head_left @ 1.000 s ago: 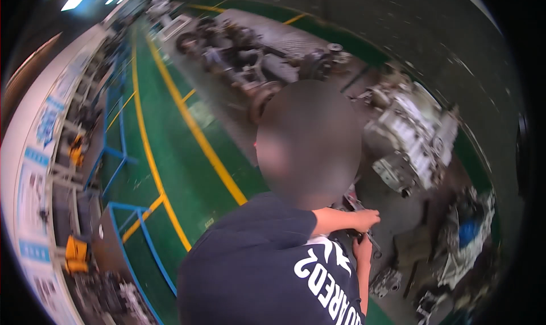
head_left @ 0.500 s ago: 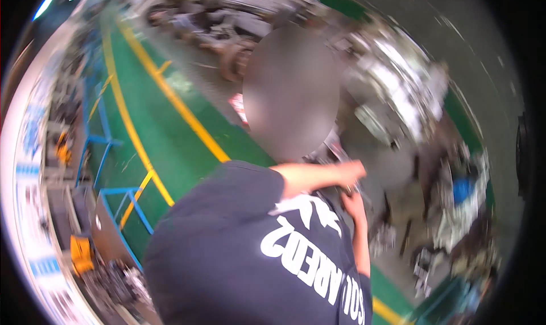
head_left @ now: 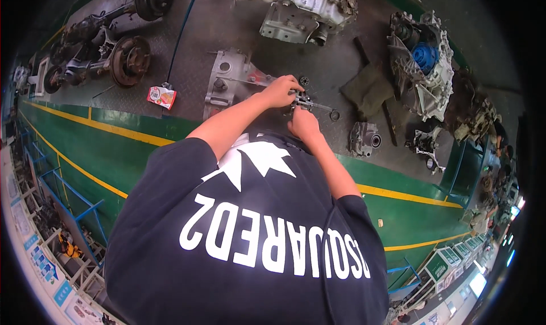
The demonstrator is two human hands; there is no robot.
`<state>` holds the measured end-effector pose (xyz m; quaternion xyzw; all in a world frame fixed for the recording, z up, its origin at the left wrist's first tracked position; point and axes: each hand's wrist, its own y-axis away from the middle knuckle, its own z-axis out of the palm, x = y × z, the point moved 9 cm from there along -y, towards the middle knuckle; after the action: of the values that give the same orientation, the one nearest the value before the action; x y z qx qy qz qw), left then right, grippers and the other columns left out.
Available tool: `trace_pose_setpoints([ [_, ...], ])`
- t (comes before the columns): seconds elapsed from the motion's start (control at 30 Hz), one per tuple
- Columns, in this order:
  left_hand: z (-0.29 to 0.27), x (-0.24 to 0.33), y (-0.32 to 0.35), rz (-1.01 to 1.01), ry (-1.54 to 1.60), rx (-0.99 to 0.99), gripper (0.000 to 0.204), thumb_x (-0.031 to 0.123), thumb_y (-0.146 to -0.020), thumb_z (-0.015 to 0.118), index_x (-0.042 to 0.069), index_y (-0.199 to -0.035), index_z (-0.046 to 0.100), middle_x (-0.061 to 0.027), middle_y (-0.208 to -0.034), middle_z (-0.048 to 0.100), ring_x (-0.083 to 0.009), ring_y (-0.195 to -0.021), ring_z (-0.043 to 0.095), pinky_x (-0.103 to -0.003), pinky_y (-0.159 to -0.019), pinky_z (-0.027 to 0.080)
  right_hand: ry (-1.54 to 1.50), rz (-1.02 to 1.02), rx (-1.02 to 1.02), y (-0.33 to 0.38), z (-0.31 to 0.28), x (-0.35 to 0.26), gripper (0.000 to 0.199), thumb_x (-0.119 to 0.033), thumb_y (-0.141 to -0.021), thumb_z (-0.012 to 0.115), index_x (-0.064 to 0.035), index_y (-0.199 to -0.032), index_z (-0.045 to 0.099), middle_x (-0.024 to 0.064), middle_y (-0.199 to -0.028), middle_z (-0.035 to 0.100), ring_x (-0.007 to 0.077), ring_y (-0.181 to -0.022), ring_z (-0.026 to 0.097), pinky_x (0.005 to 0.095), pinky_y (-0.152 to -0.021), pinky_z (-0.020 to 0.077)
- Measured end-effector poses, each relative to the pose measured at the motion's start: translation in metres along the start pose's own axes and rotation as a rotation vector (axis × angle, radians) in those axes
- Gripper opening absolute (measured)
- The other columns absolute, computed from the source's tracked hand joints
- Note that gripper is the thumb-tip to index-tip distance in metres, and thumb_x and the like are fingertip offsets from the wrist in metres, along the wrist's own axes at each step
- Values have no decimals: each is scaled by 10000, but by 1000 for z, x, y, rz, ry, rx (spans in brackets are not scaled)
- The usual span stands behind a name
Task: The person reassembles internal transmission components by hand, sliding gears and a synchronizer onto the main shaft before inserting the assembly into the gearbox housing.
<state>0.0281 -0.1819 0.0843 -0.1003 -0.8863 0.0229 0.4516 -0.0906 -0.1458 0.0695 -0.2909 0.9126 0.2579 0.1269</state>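
Fingers (head_left: 293, 86) of the left hand (head_left: 280, 91) are curled closed around the near end of a small metal shaft assembly (head_left: 310, 103). The right hand (head_left: 304, 124) grips the same assembly from below, at 6 o'clock of it, fingers closed. The assembly lies above the dark checker-plate floor (head_left: 330, 69), just right of a grey housing plate (head_left: 230, 83). A black ring (head_left: 334, 115) lies at 3 o'clock, a small cast housing (head_left: 364, 138) at 4 o'clock, an olive cloth (head_left: 369, 89) at 2 o'clock. A large gearbox casing (head_left: 301, 9) sits at 12 o'clock. The dark shirt (head_left: 250, 239) hides the floor below the hands.
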Motion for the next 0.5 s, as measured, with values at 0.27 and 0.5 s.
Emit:
trace_pose_setpoints([
  [0.27,-1,-16,0,-290,72,99,224,159,-786,834,42,-917,693,-108,-961,615,-289,-850,694,-382,-774,568,6,-51,49,-12,-6,19,242,-134,-798,653,49,-953,626,263,-915,704,443,-880,691,533,-785,552],
  [0.5,12,16,5,90,-330,-41,185,64,-800,695,85,-975,752,-92,-1086,626,-338,-970,660,-422,-836,547,-390,120,-172,-8,-7,23,316,-186,-796,659,52,-1003,632,281,-959,702,458,-934,680,534,-842,544],
])
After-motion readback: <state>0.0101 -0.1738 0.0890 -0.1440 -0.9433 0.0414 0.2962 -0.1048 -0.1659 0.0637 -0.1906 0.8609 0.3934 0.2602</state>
